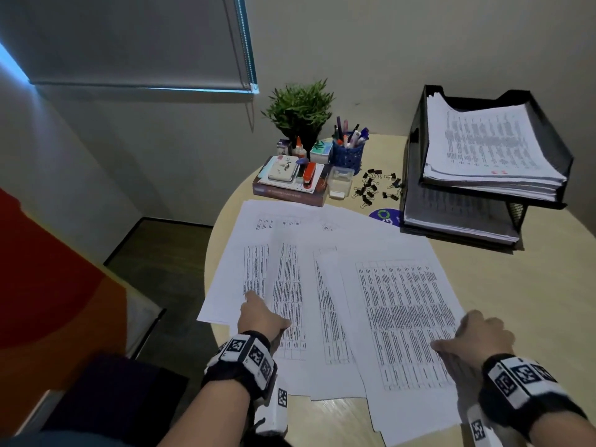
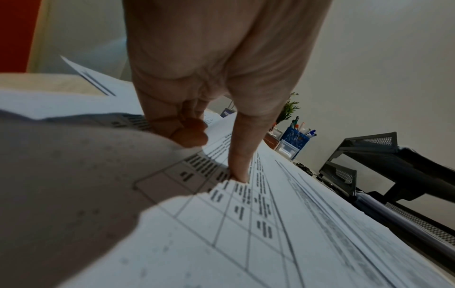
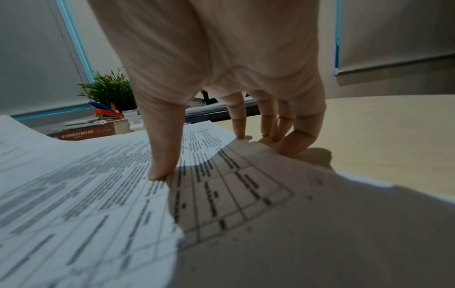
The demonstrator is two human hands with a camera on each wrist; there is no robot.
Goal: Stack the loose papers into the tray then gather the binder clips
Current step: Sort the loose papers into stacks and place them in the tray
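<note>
Several loose printed papers lie fanned across the round table's near half. My left hand rests on their left part. In the left wrist view one straight digit presses the sheet while the other fingers curl against paper that bulges up. My right hand holds the right edge, thumb on top and fingertips down at the paper's edge on the table. The black two-tier tray at the back right holds stacked paper. Black binder clips lie scattered left of it.
Behind the papers stand a potted plant, a blue pen cup, a book with a stamp pad and red stapler, and a clear plastic box. A blue disc lies beside the tray. The table's left edge drops to dark floor.
</note>
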